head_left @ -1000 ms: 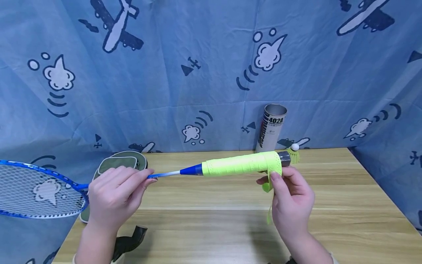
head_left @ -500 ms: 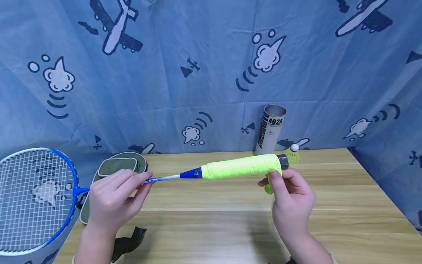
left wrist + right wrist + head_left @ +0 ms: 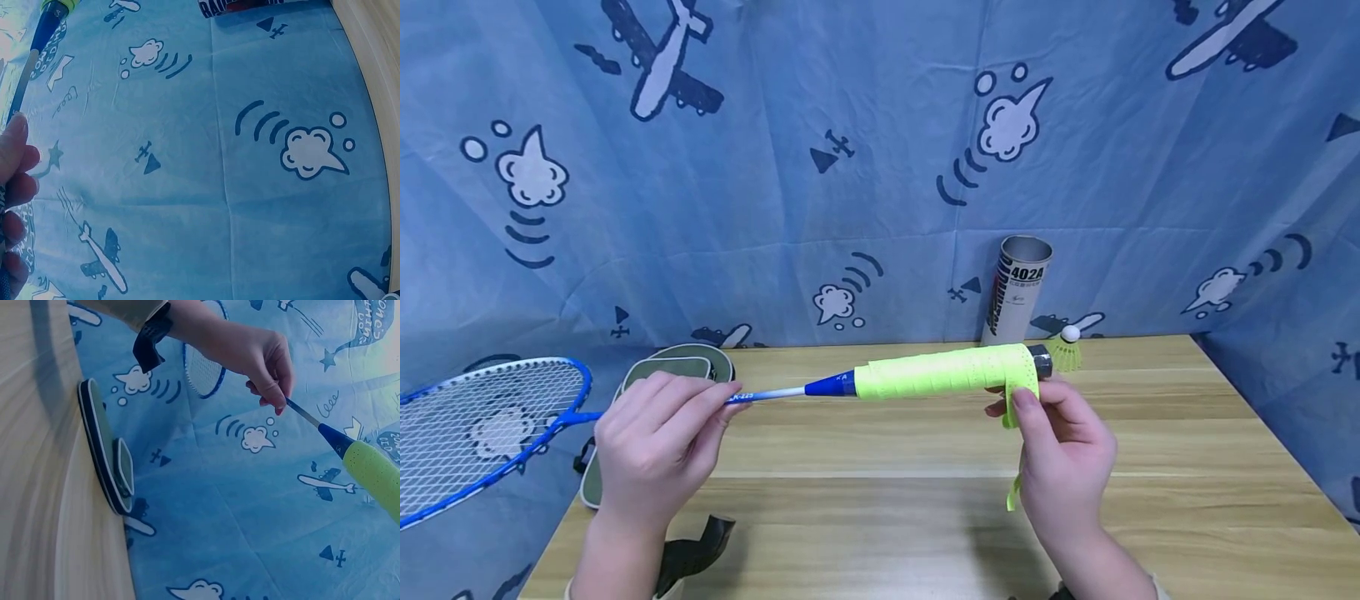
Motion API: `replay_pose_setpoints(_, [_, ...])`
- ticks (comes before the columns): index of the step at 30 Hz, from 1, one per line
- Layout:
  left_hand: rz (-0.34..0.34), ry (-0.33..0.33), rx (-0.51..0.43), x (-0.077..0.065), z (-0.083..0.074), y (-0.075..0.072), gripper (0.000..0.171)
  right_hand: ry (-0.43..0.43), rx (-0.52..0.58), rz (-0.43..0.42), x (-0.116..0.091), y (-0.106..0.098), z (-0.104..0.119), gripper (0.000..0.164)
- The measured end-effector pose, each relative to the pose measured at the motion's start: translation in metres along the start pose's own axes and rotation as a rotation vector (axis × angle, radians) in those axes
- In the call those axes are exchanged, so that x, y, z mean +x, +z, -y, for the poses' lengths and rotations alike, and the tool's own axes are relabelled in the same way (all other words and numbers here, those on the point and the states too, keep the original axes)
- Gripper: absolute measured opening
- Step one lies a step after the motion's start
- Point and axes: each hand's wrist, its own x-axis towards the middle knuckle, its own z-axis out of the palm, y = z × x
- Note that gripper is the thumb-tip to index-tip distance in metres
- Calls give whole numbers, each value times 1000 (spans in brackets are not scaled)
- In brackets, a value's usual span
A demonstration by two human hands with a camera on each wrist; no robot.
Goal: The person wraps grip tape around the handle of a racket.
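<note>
A blue and white badminton racket (image 3: pixel 831 384) is held level above the table, its strung head to the left. My left hand (image 3: pixel 662 442) pinches the thin shaft; the same hand (image 3: pixel 262 359) shows in the right wrist view. Yellow-green perforated grip tape (image 3: pixel 940 372) wraps the handle up to near its dark butt end (image 3: pixel 1042 361). At that end my right hand (image 3: pixel 1063 458) pinches the loose tape between thumb and fingers, and a short tail of it hangs below. In the left wrist view, fingers (image 3: pixel 15 150) curl round the shaft at the left edge.
A shuttlecock tube (image 3: pixel 1018 292) stands at the table's back edge, with a yellow shuttlecock (image 3: pixel 1066 350) to its right. A green case (image 3: pixel 718 364) lies at the back left, partly behind my left hand. A blue printed curtain (image 3: pixel 880 167) hangs behind the wooden table (image 3: pixel 865 517).
The racket has turned about its long axis, its head showing wide half a second ago and tilted narrower now. Both hands stay nearly in place.
</note>
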Motion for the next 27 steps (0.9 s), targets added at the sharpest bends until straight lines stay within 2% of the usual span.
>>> replay_pose_setpoints(5, [16, -24, 1, -1, -1, -2, 38, -33, 52, 21, 1, 0, -2, 11])
replay_pose_setpoints(8, [11, -29, -4, -2, 0, -2, 38, -64, 116, 47, 2, 0, -4, 13])
replay_pose_setpoints(11, [-1, -23, -15, -2, 0, -2, 37, -67, 133, 60, 2, -1, -3, 15])
replay_pose_setpoints(20, [5, 33, -71, 0, 0, 0, 39, 8, 7, -26, 1, 1, -1, 8])
replay_pose_setpoints(27, [71, 24, -97, -1, 0, -2, 39, 41, -38, -42, 2, 0, -1, 9])
